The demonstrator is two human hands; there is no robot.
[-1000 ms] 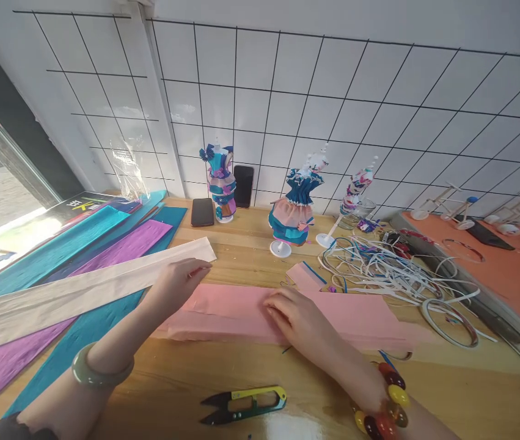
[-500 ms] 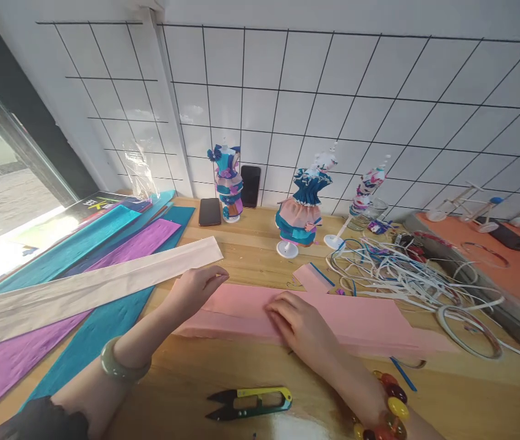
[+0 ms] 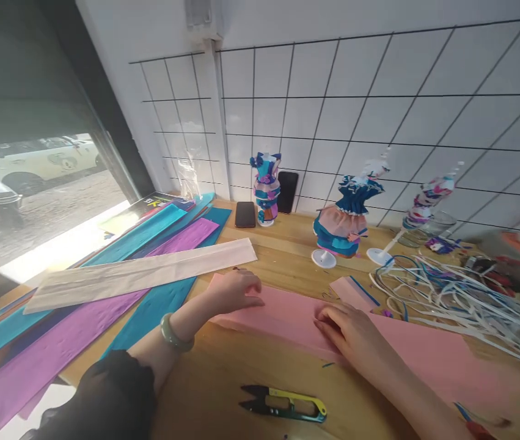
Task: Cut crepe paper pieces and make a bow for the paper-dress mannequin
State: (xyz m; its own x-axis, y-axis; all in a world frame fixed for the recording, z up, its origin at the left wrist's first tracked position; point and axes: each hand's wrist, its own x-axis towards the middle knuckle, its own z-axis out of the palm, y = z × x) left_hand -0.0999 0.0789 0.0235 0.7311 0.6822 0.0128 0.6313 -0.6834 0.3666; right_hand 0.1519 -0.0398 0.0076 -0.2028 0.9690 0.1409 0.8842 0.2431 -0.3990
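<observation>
A long strip of pink crepe paper (image 3: 282, 315) lies across the wooden table in front of me. Over its left end is my left hand (image 3: 236, 290), thumb and fingers apart with nothing visible between them. Farther right, my right hand (image 3: 344, 327) rests on the strip, its fingers curled and their tips close together at the paper. Nearer to me lie thread snips (image 3: 282, 403) with a yellow and dark green handle, blades pointing left. Behind the strip is a small pink paper piece (image 3: 354, 293) with a blue edge.
Teal, purple and cream paper strips (image 3: 150, 272) overlap at the left. Three small dress forms in paper clothes, one in a blue and pink dress (image 3: 342, 220), stand along the wall. Two phones (image 3: 245, 215) are near the leftmost form. Tangled white strips (image 3: 452, 299) cover the right side.
The view has swung left, so everything sits farther right. My left thumb and fingers have parted from a closer pinch. My right hand stays on the pink crepe paper.
</observation>
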